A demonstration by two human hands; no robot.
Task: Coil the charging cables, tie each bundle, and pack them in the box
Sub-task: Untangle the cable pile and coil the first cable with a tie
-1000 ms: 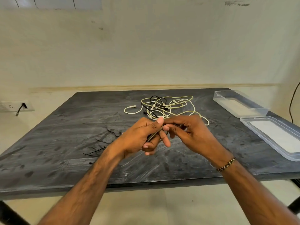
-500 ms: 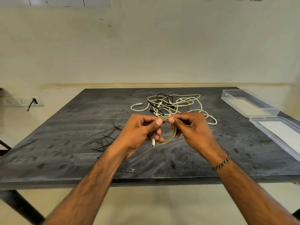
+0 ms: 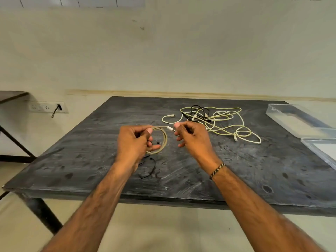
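A beige coiled cable point(image 3: 164, 140) hangs above the dark table point(image 3: 236, 171). My left hand point(image 3: 134, 142) grips the coil's left side between thumb and fingers. My right hand point(image 3: 190, 135) pinches the cable's white plug end at the top right of the coil. Behind my hands lies a tangle of loose cables point(image 3: 216, 120), pale yellow, white and black. Thin black ties point(image 3: 151, 170) lie on the table under my left hand. A clear plastic box point(image 3: 294, 119) stands at the right edge, with its clear lid point(image 3: 321, 148) just in front of it.
A wall socket strip point(image 3: 46, 107) with a black plug sits on the wall to the left. Another table's corner point(image 3: 11, 96) shows at far left. The near table edge runs below my forearms.
My hands have drawn apart. The right hand now pulls the plug end out to the right of the coil, and the view has shifted so the table sits further right.
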